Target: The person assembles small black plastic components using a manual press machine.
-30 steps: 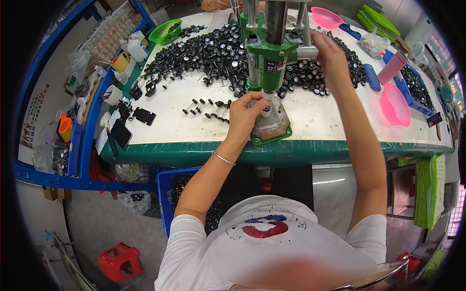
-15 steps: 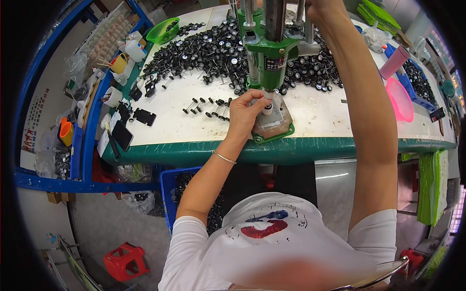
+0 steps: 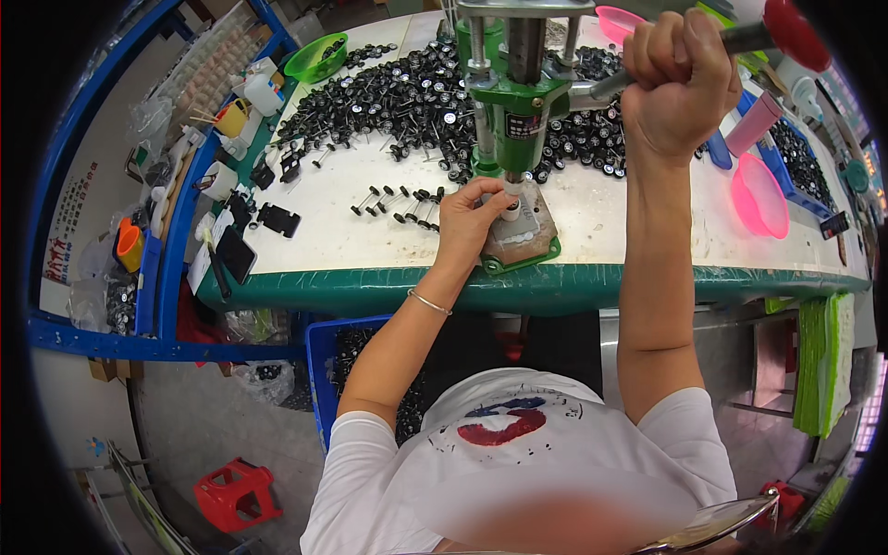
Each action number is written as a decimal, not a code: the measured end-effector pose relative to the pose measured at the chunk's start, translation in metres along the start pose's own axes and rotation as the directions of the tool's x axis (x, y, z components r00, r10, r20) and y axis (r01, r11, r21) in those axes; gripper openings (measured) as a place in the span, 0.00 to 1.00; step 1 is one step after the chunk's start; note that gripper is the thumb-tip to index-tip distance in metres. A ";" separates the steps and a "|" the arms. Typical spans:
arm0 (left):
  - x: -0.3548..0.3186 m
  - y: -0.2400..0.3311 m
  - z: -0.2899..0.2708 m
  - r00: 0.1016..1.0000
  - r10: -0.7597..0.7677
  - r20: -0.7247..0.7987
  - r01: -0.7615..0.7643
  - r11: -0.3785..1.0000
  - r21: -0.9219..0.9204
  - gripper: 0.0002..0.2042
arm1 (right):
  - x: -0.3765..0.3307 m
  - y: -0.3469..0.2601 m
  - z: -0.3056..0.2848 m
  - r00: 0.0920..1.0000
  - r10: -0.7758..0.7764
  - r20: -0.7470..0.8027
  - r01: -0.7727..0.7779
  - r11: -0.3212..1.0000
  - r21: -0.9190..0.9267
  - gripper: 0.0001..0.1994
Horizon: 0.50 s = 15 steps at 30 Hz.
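Assembly workshop, green hand press [image 3: 518, 120], workbench [image 3: 370, 231] heaped with small black parts [image 3: 407, 92]

Bright even light, fisheye-bent rim, perhaps slight blur

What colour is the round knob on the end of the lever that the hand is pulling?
Red. The round knob caps the metal lever gripped by the right hand; the head view shows it.

One green press [image 3: 518, 111], two pink bowls [image 3: 760, 196], one red stool [image 3: 236, 493]
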<state>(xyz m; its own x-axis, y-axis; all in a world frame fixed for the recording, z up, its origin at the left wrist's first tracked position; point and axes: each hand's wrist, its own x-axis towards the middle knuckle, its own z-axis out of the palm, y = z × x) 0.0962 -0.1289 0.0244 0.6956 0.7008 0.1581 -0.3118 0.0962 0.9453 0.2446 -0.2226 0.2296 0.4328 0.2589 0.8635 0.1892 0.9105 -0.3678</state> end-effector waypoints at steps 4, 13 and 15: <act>-0.002 0.004 0.006 0.999 -0.020 -0.036 0.019 1.000 -0.021 0.06 | 0.003 0.001 0.007 0.988 -0.007 -0.157 -0.005 0.997 -0.074 0.17; 0.007 0.008 -0.003 1.000 0.000 -0.002 0.000 0.991 0.135 0.07 | 0.056 0.041 0.008 0.902 0.368 -0.227 -0.415 0.885 -0.211 0.16; 0.014 0.004 -0.006 1.000 0.010 -0.024 -0.007 0.991 0.137 0.07 | 0.069 0.076 -0.016 0.869 0.429 -0.248 -0.483 0.844 -0.233 0.15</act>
<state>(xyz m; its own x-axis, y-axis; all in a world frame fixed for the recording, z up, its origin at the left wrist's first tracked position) 0.1005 -0.1147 0.0288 0.6768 0.7183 0.1610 -0.2251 -0.0062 0.9743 0.3029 -0.1406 0.2559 0.6758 0.5351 0.5070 0.1560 0.5684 -0.8078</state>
